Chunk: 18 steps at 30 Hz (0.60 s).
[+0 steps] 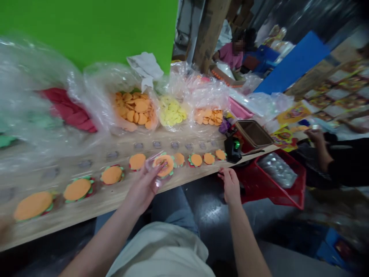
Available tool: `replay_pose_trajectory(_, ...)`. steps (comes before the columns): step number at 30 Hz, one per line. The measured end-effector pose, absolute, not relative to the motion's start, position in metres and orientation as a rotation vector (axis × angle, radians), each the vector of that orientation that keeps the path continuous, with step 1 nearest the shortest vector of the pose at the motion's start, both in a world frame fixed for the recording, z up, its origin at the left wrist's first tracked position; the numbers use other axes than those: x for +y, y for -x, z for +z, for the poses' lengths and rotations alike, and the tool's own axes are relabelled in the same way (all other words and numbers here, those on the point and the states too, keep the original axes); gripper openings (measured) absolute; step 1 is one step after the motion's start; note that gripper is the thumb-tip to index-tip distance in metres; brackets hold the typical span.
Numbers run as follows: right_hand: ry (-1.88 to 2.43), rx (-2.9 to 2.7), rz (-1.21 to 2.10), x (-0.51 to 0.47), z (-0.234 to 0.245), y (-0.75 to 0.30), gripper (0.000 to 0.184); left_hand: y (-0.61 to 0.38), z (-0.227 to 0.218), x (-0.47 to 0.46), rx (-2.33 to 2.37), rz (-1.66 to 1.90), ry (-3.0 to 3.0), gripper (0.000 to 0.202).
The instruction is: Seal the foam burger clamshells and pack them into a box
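A wooden bench (66,217) carries a row of craft burgers (112,175) and clear bags of discs (135,111).

The person wears a loose, pale cream top (161,250) that falls in soft folds over the lap, above blue denim jeans (173,207). Both forearms are bare down to the left hand (142,188) and right hand (230,185).

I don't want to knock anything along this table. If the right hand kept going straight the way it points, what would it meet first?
The right hand would first meet the front edge of the wooden board, just ahead of its fingertips. Past that, it would probably reach the end burger-shaped craft piece, though depth is unclear.
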State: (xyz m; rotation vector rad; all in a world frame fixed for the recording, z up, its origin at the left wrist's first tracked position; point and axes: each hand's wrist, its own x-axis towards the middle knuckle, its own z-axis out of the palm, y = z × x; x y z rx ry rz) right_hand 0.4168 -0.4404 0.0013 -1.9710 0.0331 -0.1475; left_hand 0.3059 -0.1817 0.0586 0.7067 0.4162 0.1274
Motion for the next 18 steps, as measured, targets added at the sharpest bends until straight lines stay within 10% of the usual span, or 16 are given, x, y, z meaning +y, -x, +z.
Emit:
replay_pose_trajectory(5,1.874,-0.637,0.396,-0.361,0.047,-0.366,0.019,-0.313,0.058,-0.182,0.392,0.082,-0.718,0.032)
replay_pose_trajectory(18,1.997,-0.78,0.472,-0.315,0.046,-0.35,0.018,-0.296,0.057,-0.17,0.395,0.151,-0.695,0.037)
